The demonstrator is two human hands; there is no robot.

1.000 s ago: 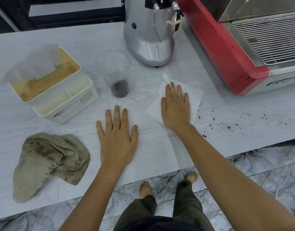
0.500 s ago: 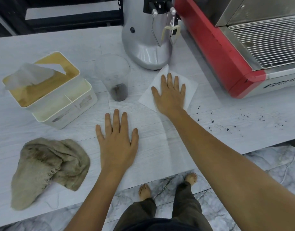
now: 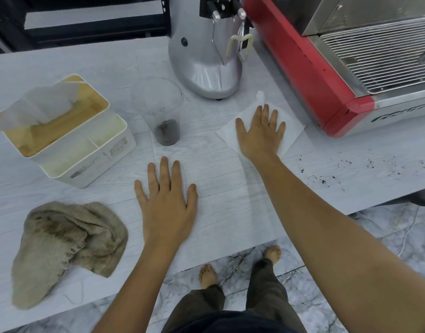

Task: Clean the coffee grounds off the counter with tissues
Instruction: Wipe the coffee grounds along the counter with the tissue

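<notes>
Right hand (image 3: 260,132): flat, fingers spread, palm pressed on the tissue, reaching forward toward the grinder's base.
Left hand (image 3: 167,200): flat on bare worktop (image 3: 230,207), fingers straight and slightly apart, holding nothing; well apart from the tissue, nearer the front edge.
Tissue (image 3: 294,131): white sheet spread on the worktop under the right hand, corners showing all round it; one corner lifted toward the grinder, right edge just beside the red machine.
Coffee grounds (image 3: 323,180): dark specks scattered on the worktop to the right of the right forearm, apart from the tissue, trailing on toward the right edge.
Cup (image 3: 164,116): clear plastic, upright, dark grounds in its bottom; between the tissue box and the tissue, beyond the left hand.
Tissue box (image 3: 69,145): white with wooden lid, a sheet sticking up from the slot; far left.
Cloth (image 3: 65,241): crumpled beige rag, left of the left hand.
Grinder (image 3: 201,56): silver, behind the cup.
Coffee machine (image 3: 314,75): red and steel, at right.
</notes>
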